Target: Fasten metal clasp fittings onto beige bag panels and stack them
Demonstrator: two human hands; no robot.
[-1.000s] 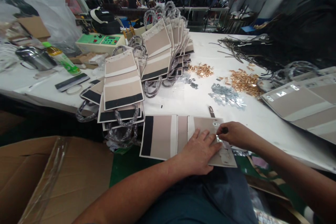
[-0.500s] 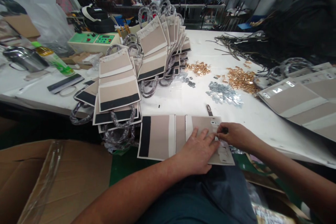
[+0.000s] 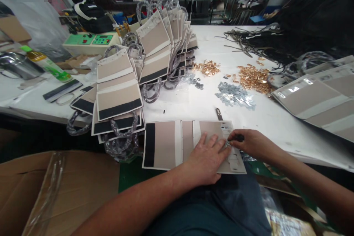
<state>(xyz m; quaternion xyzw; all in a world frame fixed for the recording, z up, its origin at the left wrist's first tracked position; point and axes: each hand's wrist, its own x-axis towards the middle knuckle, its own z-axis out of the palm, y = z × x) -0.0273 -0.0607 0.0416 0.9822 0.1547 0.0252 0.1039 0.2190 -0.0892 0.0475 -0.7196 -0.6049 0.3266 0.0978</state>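
A flat beige bag panel (image 3: 165,143) with pale bands and a black strip at its left end lies at the table's front edge. My left hand (image 3: 208,156) rests flat on its right half with fingers spread. At the panel's right side, my right hand (image 3: 246,141) pinches a small dark tool (image 3: 239,137) beside my left fingertips. The tool's working end is mostly hidden, so its exact kind is unclear. Near the panel's top right corner, a small metal fitting (image 3: 224,127) shows. A dark strip with a metal end (image 3: 218,113) lies just beyond that edge.
Similar panels with plastic-wrapped handles form a pile (image 3: 118,84) at left; more panels (image 3: 312,92) lie at right. Grey metal plates (image 3: 235,95) and gold-coloured fittings (image 3: 253,78) are heaped mid-table. A cardboard box (image 3: 80,191) stands lower left. People are in the background.
The camera view has shifted slightly. My left hand stays flat on the panel, while the dark tool in my right hand has tilted a little, its end pointing farther right.
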